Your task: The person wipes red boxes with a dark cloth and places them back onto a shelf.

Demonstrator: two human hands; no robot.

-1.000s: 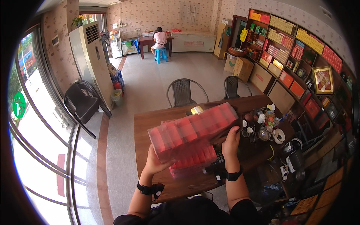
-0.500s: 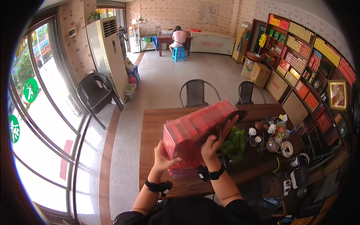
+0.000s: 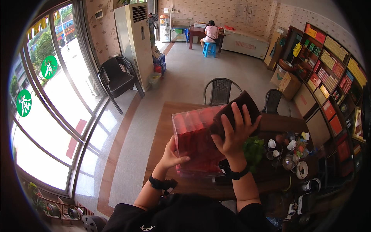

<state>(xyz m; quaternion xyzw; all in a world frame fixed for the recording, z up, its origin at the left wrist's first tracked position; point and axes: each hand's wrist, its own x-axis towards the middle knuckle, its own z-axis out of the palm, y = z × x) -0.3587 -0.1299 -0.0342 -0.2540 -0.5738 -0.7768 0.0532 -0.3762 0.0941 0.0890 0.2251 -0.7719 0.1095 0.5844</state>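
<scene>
A clear-walled box full of red packets [image 3: 193,133] is held tilted above the brown table [image 3: 164,127]. My left hand [image 3: 171,155] is closed on its left end, the thumb laid across the near side. My right hand [image 3: 235,135] presses a folded dark brown cloth [image 3: 247,106] against the box's right end, fingers spread over the cloth. That end of the box is hidden by the cloth and hand. Beneath the held box, more red clear-wrapped packaging [image 3: 205,170] shows low down, partly covered.
Right of my hands stand a leafy green plant [image 3: 253,152], white cups [image 3: 272,144] and a white-lidded pot [image 3: 302,170]. Chairs [image 3: 222,92] line the table's far side. Glass doors [image 3: 46,127] run along the left, shelves [image 3: 328,73] along the right. A person [image 3: 211,32] sits far back.
My right hand and the cloth have swung up and over the box's right end, the fingers now spread. The box has tipped, and the view has turned left.
</scene>
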